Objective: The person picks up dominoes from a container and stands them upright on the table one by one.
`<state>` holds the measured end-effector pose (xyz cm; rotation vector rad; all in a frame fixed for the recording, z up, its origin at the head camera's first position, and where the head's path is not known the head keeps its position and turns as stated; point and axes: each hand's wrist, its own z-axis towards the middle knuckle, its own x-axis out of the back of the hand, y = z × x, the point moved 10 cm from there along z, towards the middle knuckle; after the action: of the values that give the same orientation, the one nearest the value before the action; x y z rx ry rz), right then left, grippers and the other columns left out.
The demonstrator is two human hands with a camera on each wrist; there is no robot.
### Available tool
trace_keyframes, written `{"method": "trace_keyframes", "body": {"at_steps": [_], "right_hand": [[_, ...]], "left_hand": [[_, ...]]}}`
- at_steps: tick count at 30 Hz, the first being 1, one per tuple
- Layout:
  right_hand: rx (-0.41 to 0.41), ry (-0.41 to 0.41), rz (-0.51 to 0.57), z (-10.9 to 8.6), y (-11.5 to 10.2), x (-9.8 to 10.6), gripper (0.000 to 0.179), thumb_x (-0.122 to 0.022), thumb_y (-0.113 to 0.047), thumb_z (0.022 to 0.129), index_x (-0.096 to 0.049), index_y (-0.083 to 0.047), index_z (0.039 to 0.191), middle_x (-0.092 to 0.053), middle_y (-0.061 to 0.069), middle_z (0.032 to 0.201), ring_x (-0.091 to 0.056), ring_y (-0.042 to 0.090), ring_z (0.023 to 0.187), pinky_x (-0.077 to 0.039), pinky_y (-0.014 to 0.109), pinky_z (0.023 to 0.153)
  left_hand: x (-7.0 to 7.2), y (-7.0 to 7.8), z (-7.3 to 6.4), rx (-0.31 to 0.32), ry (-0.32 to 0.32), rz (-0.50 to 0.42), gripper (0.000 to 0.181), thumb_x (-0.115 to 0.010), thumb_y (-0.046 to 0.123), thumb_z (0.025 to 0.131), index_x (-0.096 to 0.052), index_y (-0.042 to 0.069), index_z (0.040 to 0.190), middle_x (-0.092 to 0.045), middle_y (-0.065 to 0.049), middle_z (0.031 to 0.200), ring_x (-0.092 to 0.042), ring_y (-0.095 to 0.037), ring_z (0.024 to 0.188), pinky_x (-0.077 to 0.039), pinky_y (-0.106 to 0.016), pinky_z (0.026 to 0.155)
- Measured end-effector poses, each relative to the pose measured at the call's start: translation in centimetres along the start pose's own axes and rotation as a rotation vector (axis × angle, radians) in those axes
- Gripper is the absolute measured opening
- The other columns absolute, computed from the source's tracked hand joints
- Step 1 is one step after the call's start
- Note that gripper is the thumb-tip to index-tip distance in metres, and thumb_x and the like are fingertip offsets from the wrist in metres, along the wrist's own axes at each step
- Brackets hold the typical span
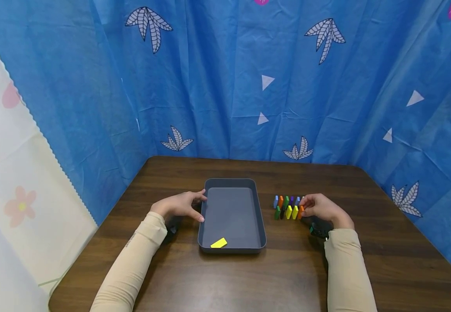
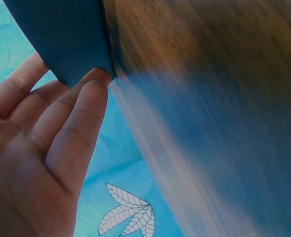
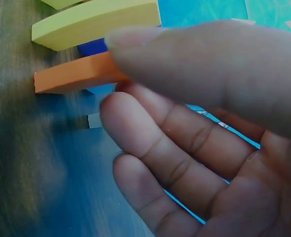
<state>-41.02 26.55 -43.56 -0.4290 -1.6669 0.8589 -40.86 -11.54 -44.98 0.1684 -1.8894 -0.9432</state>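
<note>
My left hand [image 1: 179, 205] rests at the left wall of a dark grey tray [image 1: 231, 212], thumb and fingers spread along its rim. In the left wrist view the straight fingertips [image 2: 93, 98] touch the tray's outer side [image 2: 71, 37]. To the tray's right, small coloured domino blocks stand upright in two rows. My right hand [image 1: 323, 209] is at the right end of the front row and pinches an orange domino block [image 3: 76, 74] between thumb and fingers. Beside that block stands a yellow domino block [image 3: 96, 22]. Another yellow domino block [image 1: 219, 243] lies flat inside the tray, near its front left corner.
The front row also has a green block [image 1: 277, 212] and a dark one; the back row holds blue, orange, green and purple blocks. All stands on a brown wooden table [image 1: 288, 277]. A blue patterned curtain [image 1: 225, 78] hangs behind, a white one [image 1: 11, 173] at left.
</note>
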Motion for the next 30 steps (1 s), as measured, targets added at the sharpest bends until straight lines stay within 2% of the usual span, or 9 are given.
{"method": "trace_keyframes", "body": {"at_steps": [4,9,15,17,23,26,30], "right_hand": [[-0.014,-0.011,-0.006,-0.3,0.0,0.0,0.025,-0.066,-0.002,0.076,-0.058,0.001,0.099,-0.056,0.014,0.091,-0.053,0.021,0.078,-0.052,0.030,0.072],[-0.045,0.001,0.028,-0.9,-0.1,0.9,0.028,-0.063,0.000,0.077,-0.055,0.004,0.104,-0.056,0.016,0.096,-0.055,0.021,0.081,-0.051,0.034,0.077],[-0.022,0.036,-0.004,-1.6,-1.8,2.2,0.029,-0.060,-0.003,0.081,-0.051,0.005,0.107,-0.057,0.016,0.095,-0.058,0.026,0.085,-0.051,0.035,0.077],[0.011,0.040,-0.015,-1.7,-3.0,2.4,0.028,-0.058,-0.004,0.083,-0.051,0.005,0.108,-0.057,0.019,0.096,-0.058,0.027,0.086,-0.051,0.035,0.077],[0.144,0.045,-0.029,-1.7,-7.2,2.1,0.020,-0.057,-0.006,0.084,-0.054,-0.001,0.104,-0.059,0.017,0.095,-0.059,0.026,0.084,-0.052,0.033,0.073],[0.209,0.007,-0.011,-1.4,-9.8,0.9,0.018,-0.059,-0.010,0.084,-0.055,-0.005,0.101,-0.060,0.016,0.094,-0.060,0.026,0.084,-0.052,0.034,0.072],[0.300,-0.081,0.025,-0.5,-13.0,-1.9,0.022,-0.063,-0.016,0.083,-0.056,-0.008,0.102,-0.061,0.015,0.095,-0.059,0.026,0.085,-0.052,0.037,0.074]], "left_hand": [[-0.1,0.0,-0.1,0.006,-0.003,0.002,0.090,-0.076,0.037,0.066,-0.030,0.015,0.140,-0.015,0.001,0.150,-0.029,-0.024,0.132,-0.029,-0.043,0.104],[0.0,0.1,0.0,0.000,-0.002,0.010,0.091,-0.076,0.038,0.066,-0.029,0.015,0.140,-0.016,0.000,0.149,-0.029,-0.024,0.131,-0.030,-0.043,0.104],[0.1,0.2,0.1,-0.009,0.003,0.035,0.088,-0.076,0.039,0.066,-0.033,0.014,0.138,-0.013,0.001,0.150,-0.030,-0.024,0.131,-0.030,-0.043,0.104],[0.0,0.2,0.1,-0.008,0.002,0.041,0.087,-0.076,0.039,0.066,-0.033,0.015,0.138,-0.013,0.001,0.150,-0.030,-0.024,0.131,-0.030,-0.043,0.104],[-0.1,0.3,0.1,0.001,0.003,0.047,0.095,-0.076,0.040,0.065,-0.026,0.016,0.141,-0.024,-0.001,0.147,-0.032,-0.024,0.130,-0.032,-0.044,0.102],[-0.1,0.3,0.0,0.006,0.007,0.048,0.095,-0.076,0.041,0.065,-0.026,0.016,0.141,-0.025,-0.001,0.147,-0.032,-0.025,0.130,-0.032,-0.044,0.102],[0.0,0.2,0.0,0.019,0.012,0.040,0.095,-0.076,0.041,0.065,-0.025,0.017,0.141,-0.026,-0.001,0.146,-0.032,-0.025,0.130,-0.032,-0.045,0.102]]}}
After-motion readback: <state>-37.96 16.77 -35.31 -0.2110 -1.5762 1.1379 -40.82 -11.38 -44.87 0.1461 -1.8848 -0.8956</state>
